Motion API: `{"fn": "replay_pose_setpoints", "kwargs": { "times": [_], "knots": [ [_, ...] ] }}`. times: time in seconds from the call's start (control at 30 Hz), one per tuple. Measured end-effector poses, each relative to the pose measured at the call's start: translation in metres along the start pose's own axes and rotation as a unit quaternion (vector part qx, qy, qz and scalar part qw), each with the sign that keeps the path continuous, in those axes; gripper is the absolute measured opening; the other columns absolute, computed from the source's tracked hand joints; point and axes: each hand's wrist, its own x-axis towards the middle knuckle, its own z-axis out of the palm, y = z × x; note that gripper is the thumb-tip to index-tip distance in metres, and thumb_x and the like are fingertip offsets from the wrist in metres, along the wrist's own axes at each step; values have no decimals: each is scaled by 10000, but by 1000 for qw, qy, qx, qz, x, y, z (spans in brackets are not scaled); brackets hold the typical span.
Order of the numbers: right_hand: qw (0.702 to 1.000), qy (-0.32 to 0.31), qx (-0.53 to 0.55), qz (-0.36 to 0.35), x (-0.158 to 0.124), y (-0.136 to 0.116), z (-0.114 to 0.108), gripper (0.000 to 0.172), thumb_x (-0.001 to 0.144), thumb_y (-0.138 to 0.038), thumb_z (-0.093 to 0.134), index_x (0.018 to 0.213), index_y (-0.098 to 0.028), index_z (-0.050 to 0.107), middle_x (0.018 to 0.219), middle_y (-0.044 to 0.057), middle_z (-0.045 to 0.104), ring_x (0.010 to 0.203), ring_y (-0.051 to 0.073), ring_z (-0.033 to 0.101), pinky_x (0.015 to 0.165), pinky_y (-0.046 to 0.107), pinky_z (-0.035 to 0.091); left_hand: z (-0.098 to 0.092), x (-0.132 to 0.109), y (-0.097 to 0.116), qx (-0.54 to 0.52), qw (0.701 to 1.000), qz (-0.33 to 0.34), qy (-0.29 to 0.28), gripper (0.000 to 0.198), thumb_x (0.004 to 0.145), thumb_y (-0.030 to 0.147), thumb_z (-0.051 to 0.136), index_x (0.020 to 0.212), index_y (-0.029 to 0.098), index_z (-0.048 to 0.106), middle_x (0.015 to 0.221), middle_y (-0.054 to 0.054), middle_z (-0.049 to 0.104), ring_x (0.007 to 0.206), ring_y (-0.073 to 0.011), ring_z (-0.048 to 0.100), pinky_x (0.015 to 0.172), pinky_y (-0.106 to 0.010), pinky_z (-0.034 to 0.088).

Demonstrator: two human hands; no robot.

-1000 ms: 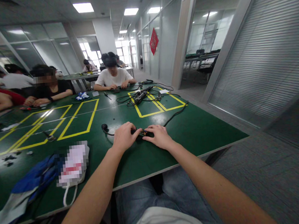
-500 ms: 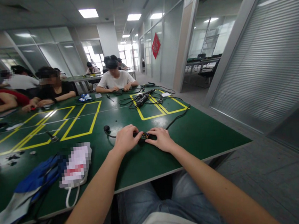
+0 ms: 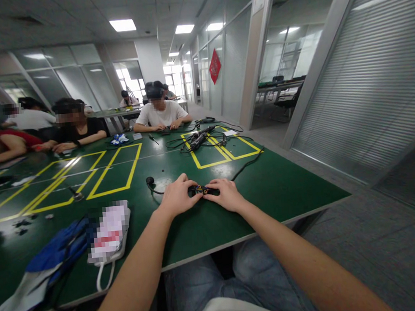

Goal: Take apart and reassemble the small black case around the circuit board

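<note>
Between my two hands, low over the green table (image 3: 286, 187), is a slim black corded device (image 3: 199, 189) with small yellow-and-dark parts showing in its middle. My left hand (image 3: 176, 197) is closed around its left end, thumb tip near the middle. On the right end, my right hand (image 3: 226, 195) grips with thumb and fingers, the two thumbs almost meeting. Fingers cover much of the device, so its exact kind is unclear. A black cord with a rounded dark end (image 3: 150, 182) curves out at the left. Another black cord (image 3: 249, 163) runs away to the right.
Left of my arm lie a white power strip (image 3: 123, 247) and blue-and-white gloves (image 3: 53, 258). Black handles with tangled cords (image 3: 199, 138) lie farther back by yellow tape outlines. Facing me, a person in a white shirt (image 3: 160, 112) sits at the table; others sit at left.
My left thumb has shifted slightly down and right along the device, and more of its black body shows between my hands. The view has tilted slightly.
</note>
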Motion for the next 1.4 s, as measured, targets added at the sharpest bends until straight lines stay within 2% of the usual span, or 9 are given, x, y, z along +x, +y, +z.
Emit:
{"fn": "replay_pose_setpoints", "kwargs": {
  "times": [0.57,0.87,1.13,1.3,1.4],
  "knots": [
    [1000,3,26,-10,0,2,-1,363,893,-435,836,1235,-328,772,1273,47,760,1212,289,646,1055,461,444,-2,2,-1,-20,1000,-15,-6,378,956,533,667,1171,261,817,1089,-70,648,984,-239,702,828,-325,546],
    [999,-9,28,-14,0,0,-1,364,861,-384,867,1213,-351,782,1293,50,734,1267,295,606,1090,488,401,-1,3,-9,-55,998,21,-28,294,922,440,701,1078,231,837,989,-77,747,938,-249,725,792,-316,534],
    [999,-8,37,-10,-3,-2,-3,378,876,-365,856,1244,-339,774,1298,41,752,1273,293,603,1095,486,395,3,7,-7,-32,997,26,-61,323,940,464,685,1080,224,850,1018,-95,801,943,-268,741,769,-317,519],
    [999,-1,42,-10,-4,-3,-2,488,870,-325,859,1338,-367,726,1306,44,755,1264,294,612,1102,498,387,1,5,-6,-21,997,26,-64,336,943,479,676,1087,230,850,1030,-102,791,944,-267,739,770,-311,530],
    [999,-1,45,-3,-4,-5,-3,458,866,-317,858,1304,-360,733,1294,42,755,1262,295,609,1099,497,382,-1,4,-9,-25,996,42,-73,324,941,423,652,1111,229,848,1071,-109,785,964,-274,742,813,-325,550]
  ]
}}
